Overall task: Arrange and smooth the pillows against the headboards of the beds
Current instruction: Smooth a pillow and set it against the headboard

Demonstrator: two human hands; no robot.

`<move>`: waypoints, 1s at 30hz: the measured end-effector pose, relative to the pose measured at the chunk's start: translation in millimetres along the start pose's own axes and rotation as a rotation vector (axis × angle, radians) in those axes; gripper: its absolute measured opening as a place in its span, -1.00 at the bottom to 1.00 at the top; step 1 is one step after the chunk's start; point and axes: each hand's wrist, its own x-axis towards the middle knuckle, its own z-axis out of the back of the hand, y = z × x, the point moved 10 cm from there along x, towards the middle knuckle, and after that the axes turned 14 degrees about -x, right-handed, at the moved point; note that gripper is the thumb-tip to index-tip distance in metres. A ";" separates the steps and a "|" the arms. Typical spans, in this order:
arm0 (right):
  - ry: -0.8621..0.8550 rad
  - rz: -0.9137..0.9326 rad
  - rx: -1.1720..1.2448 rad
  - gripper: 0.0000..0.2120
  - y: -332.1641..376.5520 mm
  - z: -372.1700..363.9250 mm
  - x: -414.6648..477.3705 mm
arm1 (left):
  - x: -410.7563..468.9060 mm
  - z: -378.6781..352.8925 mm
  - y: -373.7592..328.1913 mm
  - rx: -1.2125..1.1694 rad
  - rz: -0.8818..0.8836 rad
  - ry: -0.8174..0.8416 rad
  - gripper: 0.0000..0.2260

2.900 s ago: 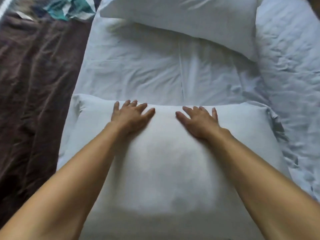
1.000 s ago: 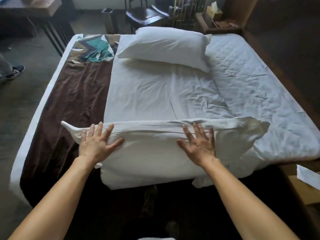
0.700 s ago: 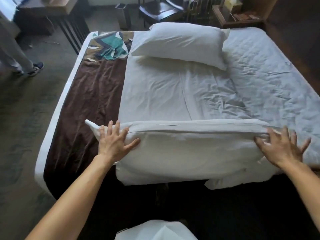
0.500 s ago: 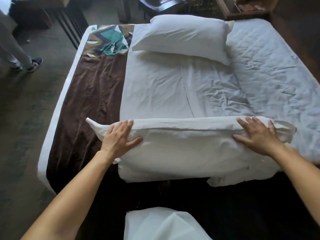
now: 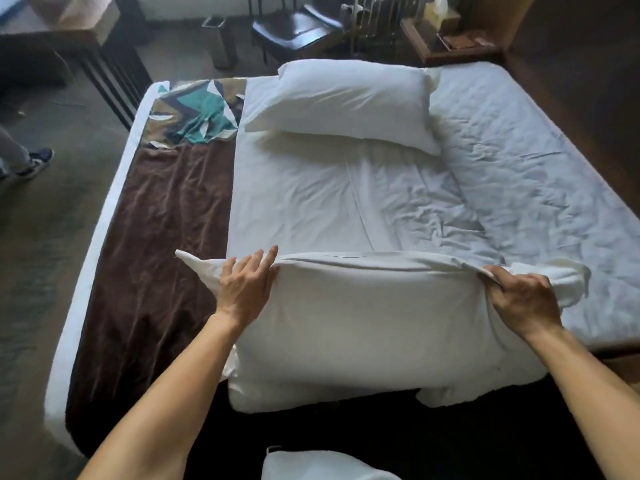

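A large white pillow point(image 5: 367, 327) stands on edge at the near side of the bed, hanging over the mattress edge. My left hand point(image 5: 247, 289) lies flat with spread fingers on its upper left end. My right hand point(image 5: 523, 299) is clenched on the bunched pillowcase at its upper right corner. A second white pillow point(image 5: 346, 105) lies flat at the far side of the bed. A third white pillow point(image 5: 322, 465) shows partly at the bottom edge of the view.
The bed has a wrinkled white sheet point(image 5: 519, 188) and a brown runner point(image 5: 156, 254) with a teal pattern on the left. A chair point(image 5: 298, 29), a bin point(image 5: 216, 39) and a wooden nightstand point(image 5: 446, 39) stand beyond it. A person's shoe point(image 5: 34, 162) is at the left.
My right hand slid to the pillow's right corner and closed on the pillowcase. My left hand shifted slightly along the left end. The view pulled back from the bed.
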 end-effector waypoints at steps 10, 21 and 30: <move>-0.103 -0.173 -0.016 -0.59 -89.6 50.6 -20.2 | 72.4 36.6 -95.2 -0.069 -0.274 -0.215 -0.59; -0.210 -0.359 -0.019 -0.62 -250.7 106.2 -83.3 | 92.0 48.7 -268.4 -0.133 -0.429 -0.405 -0.60; -0.294 -0.457 -0.047 -0.61 -352.0 132.0 -140.1 | 98.0 30.1 -388.8 -0.216 -0.507 -0.402 -0.59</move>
